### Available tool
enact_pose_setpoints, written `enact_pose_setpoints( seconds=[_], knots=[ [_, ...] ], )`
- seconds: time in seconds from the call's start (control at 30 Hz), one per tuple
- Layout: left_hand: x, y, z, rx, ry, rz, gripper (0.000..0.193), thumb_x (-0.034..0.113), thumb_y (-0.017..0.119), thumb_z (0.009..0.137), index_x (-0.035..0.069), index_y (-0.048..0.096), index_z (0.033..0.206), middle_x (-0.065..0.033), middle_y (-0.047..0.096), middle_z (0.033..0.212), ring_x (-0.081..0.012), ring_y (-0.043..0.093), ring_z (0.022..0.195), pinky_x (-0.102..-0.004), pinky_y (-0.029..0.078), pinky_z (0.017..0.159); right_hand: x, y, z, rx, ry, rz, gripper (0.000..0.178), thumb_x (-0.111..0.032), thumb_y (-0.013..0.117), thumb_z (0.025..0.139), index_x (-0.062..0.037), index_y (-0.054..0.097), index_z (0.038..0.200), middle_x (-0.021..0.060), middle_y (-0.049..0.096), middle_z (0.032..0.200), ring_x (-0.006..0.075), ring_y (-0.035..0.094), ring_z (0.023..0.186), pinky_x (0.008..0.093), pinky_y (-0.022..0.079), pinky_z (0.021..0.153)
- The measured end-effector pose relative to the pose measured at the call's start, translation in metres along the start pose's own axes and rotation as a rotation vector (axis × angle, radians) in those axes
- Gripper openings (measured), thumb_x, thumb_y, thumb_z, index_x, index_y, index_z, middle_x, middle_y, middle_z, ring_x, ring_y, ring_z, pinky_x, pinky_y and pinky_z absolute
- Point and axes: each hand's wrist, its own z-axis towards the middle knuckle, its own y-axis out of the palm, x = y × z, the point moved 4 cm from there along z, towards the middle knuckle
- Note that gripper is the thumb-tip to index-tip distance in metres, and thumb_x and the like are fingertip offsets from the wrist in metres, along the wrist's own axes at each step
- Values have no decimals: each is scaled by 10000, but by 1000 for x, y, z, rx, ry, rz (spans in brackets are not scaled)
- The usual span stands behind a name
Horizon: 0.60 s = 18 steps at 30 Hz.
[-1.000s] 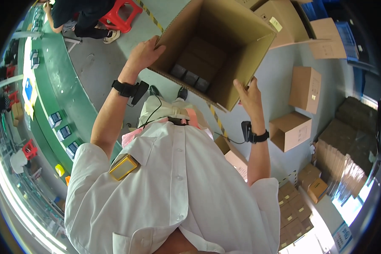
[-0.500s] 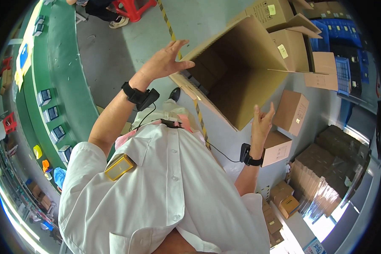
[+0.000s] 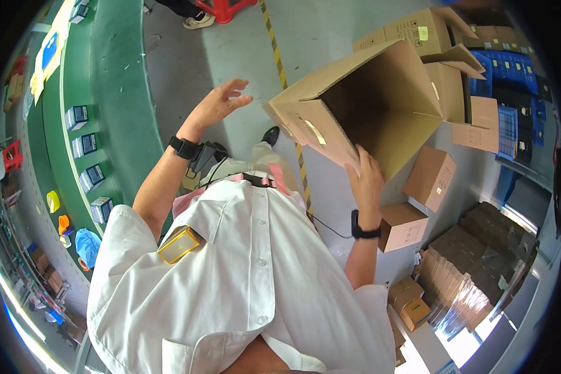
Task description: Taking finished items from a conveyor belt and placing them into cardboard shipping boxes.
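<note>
A large open cardboard box [image 3: 318, 124], tilted with its dark opening turned toward the right, stands ahead of me. A handle slot shows in its near side. My right hand [image 3: 364, 181] is at the lower edge of the opening, gripping the cardboard wall with fingers along the rim. To the left of the box, my left hand [image 3: 218, 106] hangs in the air with fingers apart, touching nothing. Black straps with small devices are on both wrists; a cable runs from each.
A green workbench [image 3: 121, 93] on the left carries several small dark blue boxes [image 3: 92, 177]. More cardboard boxes [image 3: 430, 177] stand on the right, with blue crates [image 3: 508, 68] behind. A red stool [image 3: 227, 9] and another person's shoe [image 3: 199, 22] are at the far side.
The box has turned, bringing its slotted side into view. My left hand has come away from it to the left. My right hand has closed on its rim.
</note>
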Motion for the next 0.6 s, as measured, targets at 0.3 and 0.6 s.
enact_pose_setpoints(
  seconds=[0.3, 0.6],
  knots=[
    [-87, -20, -87, 44, -237, 31, 548, 356, 667, 861, 12, 528, 1264, -165, 618, 1184, -281, 605, 1079, -372, 484, 906, 1, 28, 28, -115, 67, -11, 161, -193, 626, 867, -44, 585, 912, 191, 620, 777, 408, 589, 708, 448, 457, 598],
    [-154, -30, -150, 212, -434, 18, 578, 388, 666, 811, -13, 558, 1213, -189, 624, 1174, -321, 588, 1106, -393, 452, 956, 17, 21, 39, -227, 99, -19, 245, -187, 612, 901, 37, 591, 1001, 269, 632, 839, 386, 633, 733, 429, 482, 628]
  ],
)
